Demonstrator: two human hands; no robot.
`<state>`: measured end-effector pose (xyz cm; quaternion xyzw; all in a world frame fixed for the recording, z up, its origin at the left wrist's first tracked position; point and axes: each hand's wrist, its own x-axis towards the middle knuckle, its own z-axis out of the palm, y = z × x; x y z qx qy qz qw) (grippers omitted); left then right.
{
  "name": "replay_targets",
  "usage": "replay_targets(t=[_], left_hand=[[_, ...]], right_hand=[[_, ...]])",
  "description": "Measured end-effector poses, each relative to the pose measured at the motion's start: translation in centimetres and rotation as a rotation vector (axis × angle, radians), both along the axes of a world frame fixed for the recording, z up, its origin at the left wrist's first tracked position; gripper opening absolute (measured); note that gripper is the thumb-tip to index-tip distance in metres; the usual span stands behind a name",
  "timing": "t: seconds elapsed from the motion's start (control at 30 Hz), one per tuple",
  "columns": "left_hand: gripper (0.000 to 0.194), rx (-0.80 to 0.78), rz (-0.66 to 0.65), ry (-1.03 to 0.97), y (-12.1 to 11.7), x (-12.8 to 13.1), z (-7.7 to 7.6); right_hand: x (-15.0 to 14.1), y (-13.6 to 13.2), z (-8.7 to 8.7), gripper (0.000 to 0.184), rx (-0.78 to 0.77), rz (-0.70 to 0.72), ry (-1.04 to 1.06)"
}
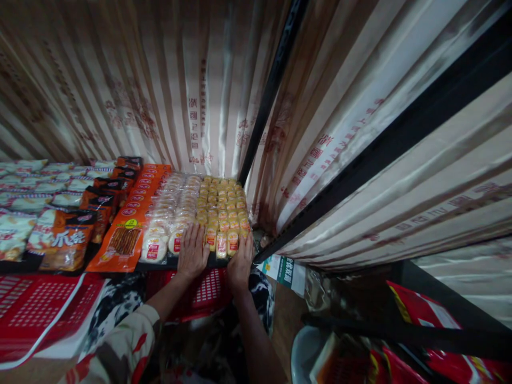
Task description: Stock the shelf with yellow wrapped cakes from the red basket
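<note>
My left hand (194, 252) lies with fingers stretched out at the front edge of the shelf, between round white packaged cakes (155, 246) and small yellow-wrapped snack packets (222, 244). At the front right corner of those yellow packets, my right hand (240, 264) rests with its fingers extended against them. Between the two hands, several front yellow packets with red labels stand upright. The yellow packets sit in tight rows running back to the curtain. Both palms' undersides are hidden.
Orange snack bags (120, 245) and brown-black bags (69, 240) fill the shelf to the left. A red basket (40, 304) with a white handle stands below. Black posts (340, 186) rise at the right before a pleated curtain (224, 106). Red packages (428, 309) lie lower right.
</note>
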<state>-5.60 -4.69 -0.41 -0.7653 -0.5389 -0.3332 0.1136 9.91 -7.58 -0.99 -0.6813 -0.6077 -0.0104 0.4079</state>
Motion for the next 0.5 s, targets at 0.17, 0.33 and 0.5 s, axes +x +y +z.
replay_targets(t=[0.17, 0.33, 0.5], left_hand=[[0.060, 0.003, -0.007, -0.014, 0.10, -0.05, -0.13], [0.060, 0.011, -0.003, -0.009, 0.06, -0.09, -0.14], [0.057, 0.012, -0.002, -0.011, 0.02, -0.07, -0.10]], right_hand=[[-0.21, 0.02, -0.10, 0.051, -0.023, -0.045, 0.069], [-0.04, 0.51, 0.16, 0.050, -0.002, -0.045, 0.148], [-0.21, 0.62, 0.74, 0.048, 0.052, -0.059, 0.201]])
